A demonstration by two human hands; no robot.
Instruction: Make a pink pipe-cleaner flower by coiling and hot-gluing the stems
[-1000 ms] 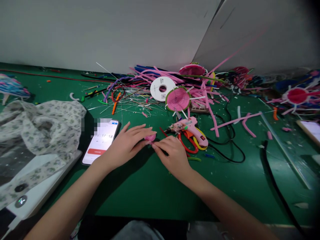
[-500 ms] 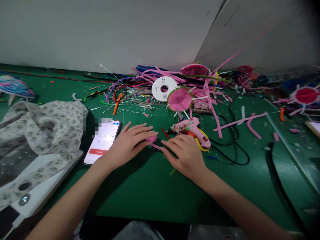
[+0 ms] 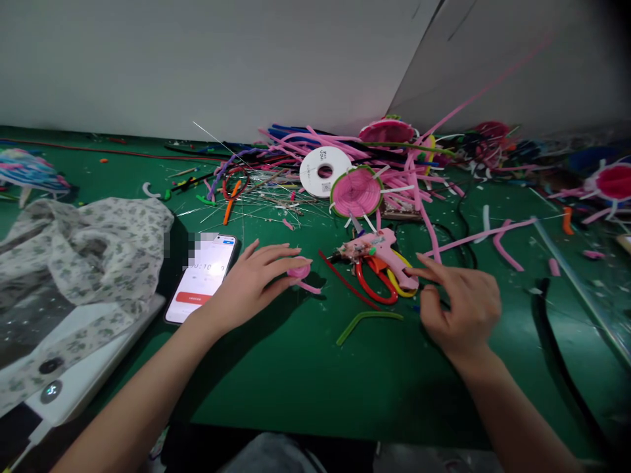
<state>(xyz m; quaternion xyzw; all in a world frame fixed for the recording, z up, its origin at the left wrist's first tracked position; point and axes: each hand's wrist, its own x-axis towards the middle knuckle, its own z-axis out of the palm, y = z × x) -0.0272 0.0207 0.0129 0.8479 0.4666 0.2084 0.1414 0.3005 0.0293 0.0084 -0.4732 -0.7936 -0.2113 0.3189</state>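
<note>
My left hand (image 3: 259,276) pinches a small pink coil (image 3: 298,269) of fuzzy pipe cleaner between thumb and fingertips. The coil's loose tail points right, just over the green table. To the right, my right hand (image 3: 461,305) has its index finger stretched toward the handle of a pink glue gun (image 3: 379,246), at or touching its grip end; the other fingers are bent and no object shows in them. Under the glue gun lie red and yellow loop handles (image 3: 363,284), apparently of scissors. A green pipe cleaner (image 3: 367,316) and a thin red one (image 3: 345,279) lie between my hands.
Behind stand a white spool (image 3: 313,174) and a pink woven disc (image 3: 355,194) with a green rim, before a heap of pink stems (image 3: 340,141). A phone (image 3: 204,276) and floral cloth (image 3: 113,243) lie left. A black cord (image 3: 466,223) runs at right.
My right hand has let go of the coil's tail and moved right to the glue gun's handle. The green stem and red loop are now uncovered. My left hand stays put.
</note>
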